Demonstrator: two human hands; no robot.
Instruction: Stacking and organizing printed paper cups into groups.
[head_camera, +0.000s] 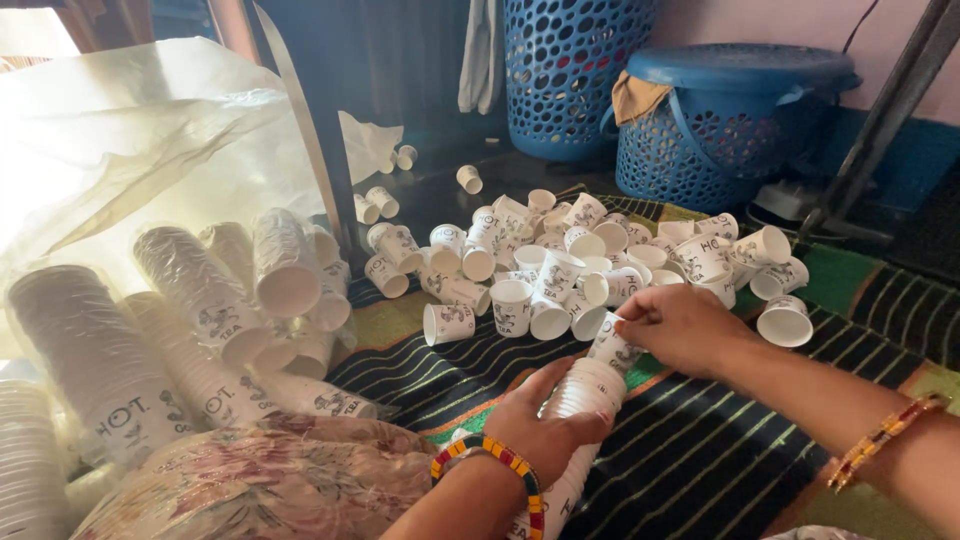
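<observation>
While slotting a paper cup (612, 347) into the open top, right hand (678, 328) pinching it at 2 o'clock of the cup stack (578, 420). Left hand (545, 425) wrapped round that stack, tilted for easy nesting. Loose cups (560, 262) heaped at 12 o'clock, within reach.

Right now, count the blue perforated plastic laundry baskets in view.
2. One tall blue perforated plastic basket stands at the top centre, its upper part cut off by the frame. One lower, lidded blue plastic basket sits just to its right, behind the loose white paper cups. Others may be out of frame.
</observation>
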